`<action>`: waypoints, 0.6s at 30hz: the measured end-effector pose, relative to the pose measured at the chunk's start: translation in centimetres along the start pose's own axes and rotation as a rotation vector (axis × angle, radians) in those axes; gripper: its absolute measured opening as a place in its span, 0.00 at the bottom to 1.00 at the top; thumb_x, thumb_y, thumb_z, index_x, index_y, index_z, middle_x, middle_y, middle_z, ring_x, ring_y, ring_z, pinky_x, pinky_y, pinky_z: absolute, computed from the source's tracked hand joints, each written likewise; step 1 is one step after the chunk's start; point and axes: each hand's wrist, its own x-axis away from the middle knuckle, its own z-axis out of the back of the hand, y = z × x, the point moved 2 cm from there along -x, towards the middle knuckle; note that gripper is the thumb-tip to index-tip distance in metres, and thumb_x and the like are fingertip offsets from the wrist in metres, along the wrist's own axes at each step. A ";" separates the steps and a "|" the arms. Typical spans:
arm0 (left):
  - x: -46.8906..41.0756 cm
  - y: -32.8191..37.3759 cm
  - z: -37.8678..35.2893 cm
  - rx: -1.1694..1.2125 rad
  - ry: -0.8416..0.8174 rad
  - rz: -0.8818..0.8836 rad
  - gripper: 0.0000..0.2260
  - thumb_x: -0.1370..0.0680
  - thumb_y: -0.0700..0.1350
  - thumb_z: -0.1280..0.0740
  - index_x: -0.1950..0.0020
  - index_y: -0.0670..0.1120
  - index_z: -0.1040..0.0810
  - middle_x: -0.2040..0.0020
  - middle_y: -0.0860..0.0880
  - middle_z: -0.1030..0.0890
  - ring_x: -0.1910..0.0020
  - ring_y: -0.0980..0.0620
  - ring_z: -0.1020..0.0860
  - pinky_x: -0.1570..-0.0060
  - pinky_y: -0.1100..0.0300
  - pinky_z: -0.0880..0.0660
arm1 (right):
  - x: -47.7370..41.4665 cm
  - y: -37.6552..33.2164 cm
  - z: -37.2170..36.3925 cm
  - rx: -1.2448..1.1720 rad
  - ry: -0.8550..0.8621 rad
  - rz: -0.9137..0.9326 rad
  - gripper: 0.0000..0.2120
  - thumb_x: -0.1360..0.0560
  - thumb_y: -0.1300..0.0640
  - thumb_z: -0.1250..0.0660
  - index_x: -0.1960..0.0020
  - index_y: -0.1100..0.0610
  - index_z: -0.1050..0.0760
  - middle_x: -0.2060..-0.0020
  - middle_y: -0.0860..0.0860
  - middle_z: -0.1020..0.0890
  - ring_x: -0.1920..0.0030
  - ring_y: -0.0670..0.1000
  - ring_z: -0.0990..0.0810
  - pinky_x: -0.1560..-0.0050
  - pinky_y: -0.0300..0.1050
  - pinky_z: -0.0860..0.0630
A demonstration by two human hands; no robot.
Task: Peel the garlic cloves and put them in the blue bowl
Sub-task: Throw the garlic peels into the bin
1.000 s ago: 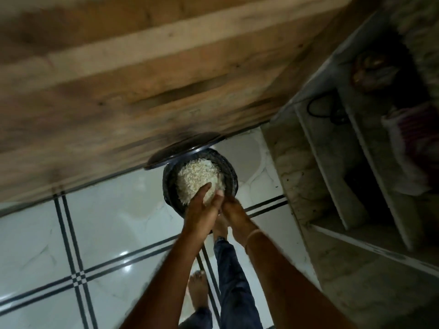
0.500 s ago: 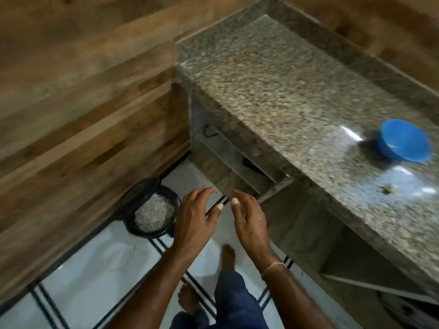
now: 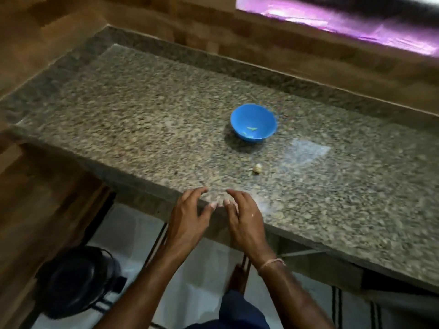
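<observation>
I can't identify the greenish bits in the blue bowl. The garlic clove is too blurred to tell if it's peeled. The desk runs off the right edge.

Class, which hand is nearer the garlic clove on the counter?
Right. The right hand is at the counter edge before the garlic clove; the left hand farther left.

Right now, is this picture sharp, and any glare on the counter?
Head view: motion blur softens everything, worst along the purple strip at top; a pale glare patch lies on the granite counter, right of the blue bowl.
</observation>
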 end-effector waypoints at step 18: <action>-12.9 6.3 -13.6 -0.262 -0.082 -0.025 0.06 0.21 0.50 0.27 0.49 0.51 0.22 0.55 0.56 0.23 0.58 0.56 0.26 0.68 0.65 0.41 | -12.5 11.8 7.3 0.425 -0.027 -0.170 0.20 0.22 0.58 0.27 0.32 0.55 0.25 0.36 0.55 0.24 0.39 0.56 0.27 0.44 0.50 0.24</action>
